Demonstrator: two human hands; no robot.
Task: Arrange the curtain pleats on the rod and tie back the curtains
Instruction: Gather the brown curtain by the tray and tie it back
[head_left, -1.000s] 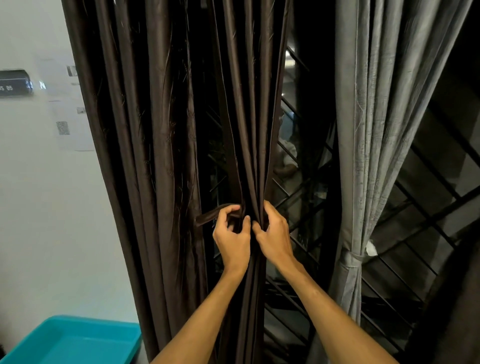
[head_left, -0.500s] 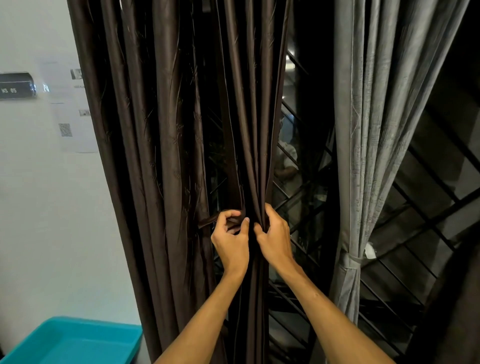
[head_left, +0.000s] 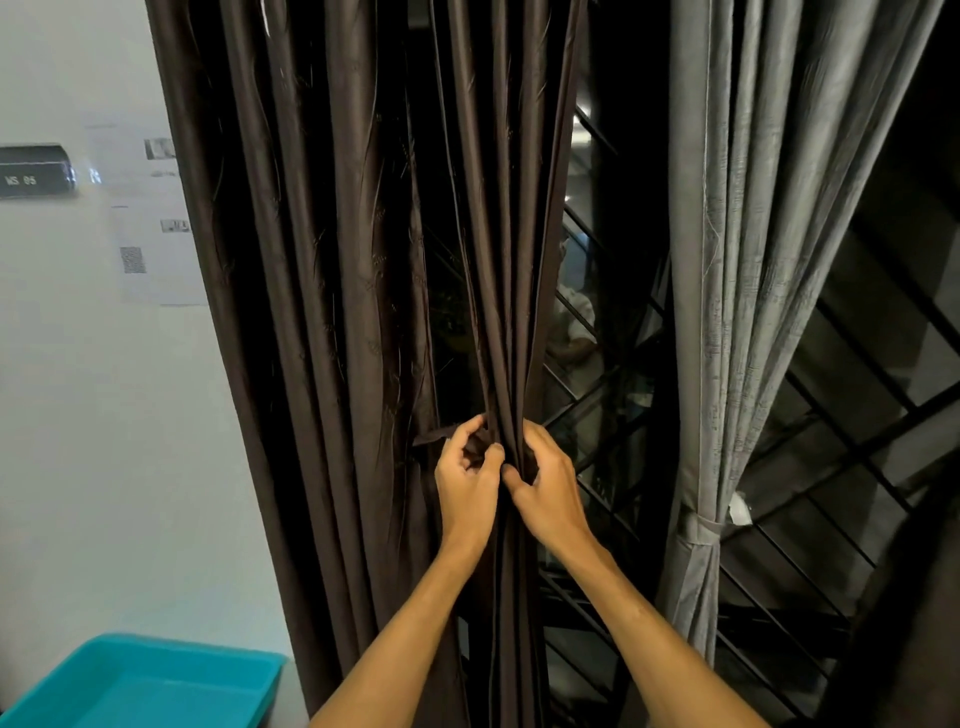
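Hands had closed in vs 1 s earlier. The left hand (head_left: 467, 480) & right hand (head_left: 551, 491) met at mid-frame. Left fingers (head_left: 493, 457) pinched the tie-back strap (head_left: 432, 435); right fingers were curled round the gathered brown curtain (head_left: 511, 260). The strap's loose tail, centre-left, stuck out shorter than before. Judged: strap being cinched round the bundle, tie close to done but not yet fastened.

No work surface in frame. Grey curtain (head_left: 737, 260) at right was already held by its band (head_left: 698, 530). White wall (head_left: 104, 441) at left w/ papers (head_left: 150, 249) & a dark sign (head_left: 34, 171) upper left. Teal bin (head_left: 156, 680) lower left, window grille (head_left: 623, 415) behind.
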